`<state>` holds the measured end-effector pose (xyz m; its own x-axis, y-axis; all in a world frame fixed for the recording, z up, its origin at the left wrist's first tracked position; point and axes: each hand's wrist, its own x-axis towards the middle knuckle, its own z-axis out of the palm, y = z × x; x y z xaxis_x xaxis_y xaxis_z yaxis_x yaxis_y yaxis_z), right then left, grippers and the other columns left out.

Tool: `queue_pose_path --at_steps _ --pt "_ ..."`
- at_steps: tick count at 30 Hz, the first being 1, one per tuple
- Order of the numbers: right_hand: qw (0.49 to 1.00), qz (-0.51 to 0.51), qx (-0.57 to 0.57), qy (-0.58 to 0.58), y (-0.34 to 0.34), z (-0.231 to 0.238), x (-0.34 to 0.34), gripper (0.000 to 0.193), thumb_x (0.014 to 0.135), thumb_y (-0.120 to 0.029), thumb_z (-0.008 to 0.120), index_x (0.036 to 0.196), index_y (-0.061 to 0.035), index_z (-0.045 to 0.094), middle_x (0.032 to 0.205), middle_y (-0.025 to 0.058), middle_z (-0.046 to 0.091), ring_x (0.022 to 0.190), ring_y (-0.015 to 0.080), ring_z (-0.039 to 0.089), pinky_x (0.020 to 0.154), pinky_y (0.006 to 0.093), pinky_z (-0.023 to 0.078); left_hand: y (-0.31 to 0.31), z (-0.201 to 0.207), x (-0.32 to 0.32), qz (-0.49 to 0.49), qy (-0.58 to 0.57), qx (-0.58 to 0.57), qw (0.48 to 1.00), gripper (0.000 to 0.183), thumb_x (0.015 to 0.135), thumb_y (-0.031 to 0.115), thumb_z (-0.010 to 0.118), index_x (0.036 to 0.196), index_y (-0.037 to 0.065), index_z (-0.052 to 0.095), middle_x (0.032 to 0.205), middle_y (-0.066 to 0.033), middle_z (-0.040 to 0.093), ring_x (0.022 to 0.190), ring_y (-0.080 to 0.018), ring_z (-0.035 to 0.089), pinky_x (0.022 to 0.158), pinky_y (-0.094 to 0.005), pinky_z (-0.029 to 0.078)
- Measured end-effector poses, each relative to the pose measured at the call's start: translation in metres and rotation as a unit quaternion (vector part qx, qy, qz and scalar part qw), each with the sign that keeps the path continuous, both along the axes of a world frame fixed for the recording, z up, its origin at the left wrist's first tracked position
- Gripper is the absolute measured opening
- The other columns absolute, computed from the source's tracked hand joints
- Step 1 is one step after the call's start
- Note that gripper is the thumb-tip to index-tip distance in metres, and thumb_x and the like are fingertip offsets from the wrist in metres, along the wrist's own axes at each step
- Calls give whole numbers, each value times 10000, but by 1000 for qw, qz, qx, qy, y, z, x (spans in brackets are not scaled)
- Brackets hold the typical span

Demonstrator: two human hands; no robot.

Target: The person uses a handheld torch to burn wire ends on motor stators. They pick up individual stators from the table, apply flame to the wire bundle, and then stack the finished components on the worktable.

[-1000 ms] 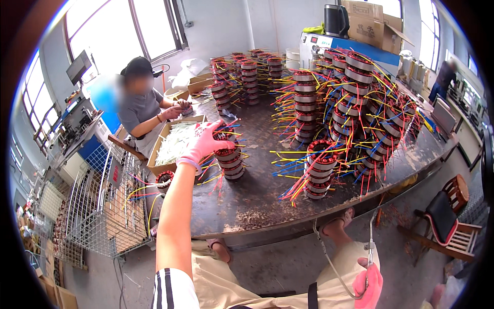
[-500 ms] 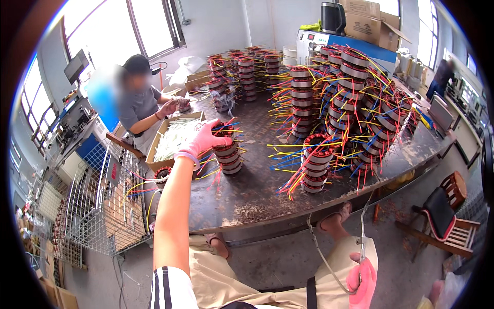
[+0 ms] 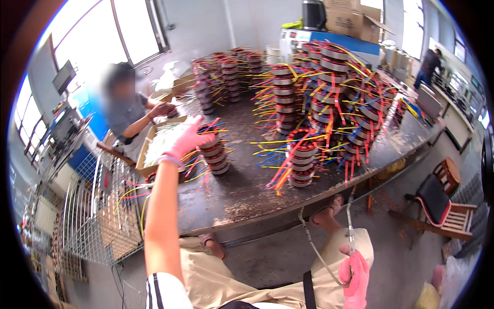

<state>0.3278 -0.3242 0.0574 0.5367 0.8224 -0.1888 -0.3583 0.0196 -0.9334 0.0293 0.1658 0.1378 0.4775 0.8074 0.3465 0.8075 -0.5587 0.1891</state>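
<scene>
My left hand (image 3: 186,140), in a pink glove, reaches to the top of a short stack of motor stators (image 3: 215,157). Its thumb lies across the front of the top stator and its fingers pass round the far side. Red windings and coloured lead wires stick out of the stack. Low at the right, over my knee, my right hand (image 3: 354,275), also gloved in pink, is closed round a slim metal tool with a grey hose (image 3: 351,234). The tool's exact kind cannot be made out.
Tall stator stacks (image 3: 329,98) with tangled wires crowd the table's right half; another stack (image 3: 301,159) stands nearer. An open box of white strips (image 3: 159,147) lies by my left hand. Across the left corner sits a co-worker (image 3: 128,110). A wire cart (image 3: 100,211) adjoins the table's left edge.
The whole view has shifted, so the table and stacks appear farther left. My left hand keeps its place at the stack's top, and my right hand still holds the metal tool.
</scene>
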Motion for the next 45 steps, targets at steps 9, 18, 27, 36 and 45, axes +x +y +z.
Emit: queue_pose_path --at_steps 9,18,27,36,45 --pt "1000 23 -19 9 4 0 5 397 1060 -255 439 1283 57 543 549 -47 408 450 20 291 423 207 209 -113 13 200 -210 26 -15 977 1077 726 715 701 1415 -70 438 1478 -275 423 1372 -367 430 1144 -393 344" --pt "998 49 -27 22 -1 7 10 425 1062 -276 429 1306 58 526 559 -51 410 466 21 296 440 208 217 -110 4 217 -199 -55 -102 973 1045 620 553 810 1420 -11 445 1359 -226 527 1264 -341 523 1084 -382 403" --pt "979 193 -55 28 22 -8 -24 428 1050 -286 463 1296 52 553 584 -51 437 487 30 315 455 214 232 -176 -47 20 -129 -23 -61 990 981 585 467 877 1356 -18 514 1266 -217 586 1137 -366 597 974 -409 481" --pt "959 267 -83 36 54 -30 -59 416 1044 -269 472 1295 52 551 566 -56 419 480 35 324 448 221 232 -182 -133 -57 -6 -34 -131 991 926 637 487 836 1357 -8 530 1272 -242 574 1148 -381 587 981 -424 473" --pt "961 249 -118 -1 61 -33 -64 440 1043 -314 474 1247 67 561 531 -57 380 430 32 291 407 219 197 -148 -150 -41 -25 -149 -147 978 315 899 270 661 1102 33 693 1130 -162 662 1077 -346 626 953 -398 482"
